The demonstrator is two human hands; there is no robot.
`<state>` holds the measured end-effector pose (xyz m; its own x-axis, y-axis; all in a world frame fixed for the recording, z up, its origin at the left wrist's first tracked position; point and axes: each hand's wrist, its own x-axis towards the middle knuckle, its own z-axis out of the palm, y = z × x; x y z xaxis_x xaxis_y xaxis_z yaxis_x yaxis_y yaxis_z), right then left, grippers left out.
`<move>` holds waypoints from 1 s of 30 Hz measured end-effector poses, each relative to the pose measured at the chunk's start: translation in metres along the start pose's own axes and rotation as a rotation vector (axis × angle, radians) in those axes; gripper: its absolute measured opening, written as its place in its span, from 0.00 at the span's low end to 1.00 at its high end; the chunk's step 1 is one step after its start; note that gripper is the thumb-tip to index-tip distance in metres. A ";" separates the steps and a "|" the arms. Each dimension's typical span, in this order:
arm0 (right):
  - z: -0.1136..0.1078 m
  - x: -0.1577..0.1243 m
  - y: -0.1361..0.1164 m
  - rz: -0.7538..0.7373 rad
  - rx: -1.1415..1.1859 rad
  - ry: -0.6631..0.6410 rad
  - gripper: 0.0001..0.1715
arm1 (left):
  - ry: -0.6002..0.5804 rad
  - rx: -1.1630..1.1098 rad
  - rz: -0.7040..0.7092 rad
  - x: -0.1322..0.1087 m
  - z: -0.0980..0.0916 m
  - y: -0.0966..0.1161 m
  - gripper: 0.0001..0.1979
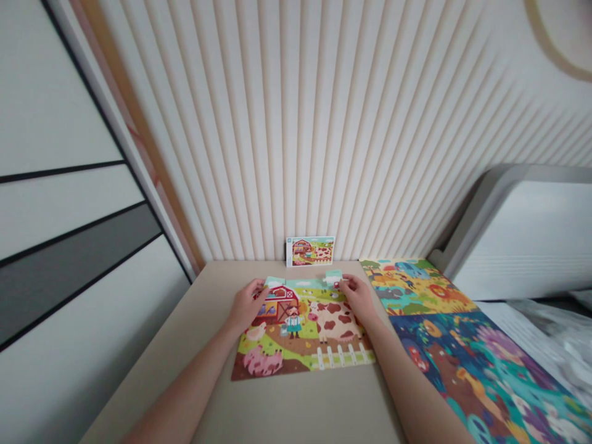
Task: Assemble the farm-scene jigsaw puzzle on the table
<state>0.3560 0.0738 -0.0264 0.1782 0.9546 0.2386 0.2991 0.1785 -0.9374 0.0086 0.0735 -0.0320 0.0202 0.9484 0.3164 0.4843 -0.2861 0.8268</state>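
Here, the left hand (250, 304) and the right hand (358, 298) rest at the top edge of a farm jigsaw puzzle (296, 345).
The puzzle lies flat on the beige desk (296, 407), with its barn, farmer, pig and spotted cow in place and its upper edge uneven. The left hand's fingers (263, 288) lie beside a pale green piece (274, 282) at the upper left; the right hand's fingers (345, 282) touch a second pale green piece (332, 277) at the upper right. Both hands are partly curled; whether either one is gripping cannot be determined. A picture card (309, 251) stands upright against the ribbed wall panel (277, 154), behind the puzzle. Two further jigsaw puzzles (439, 333) lie flat just right of the desk.
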 end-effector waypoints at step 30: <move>0.023 -0.005 -0.014 -0.213 -0.684 -0.200 0.32 | -0.101 0.207 0.309 0.004 0.007 0.004 0.12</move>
<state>0.3289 0.0723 -0.0198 -0.1033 0.9528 0.2856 0.8366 0.2386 -0.4932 0.0166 0.0775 -0.0306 0.2744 0.8333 0.4799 0.6083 -0.5369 0.5846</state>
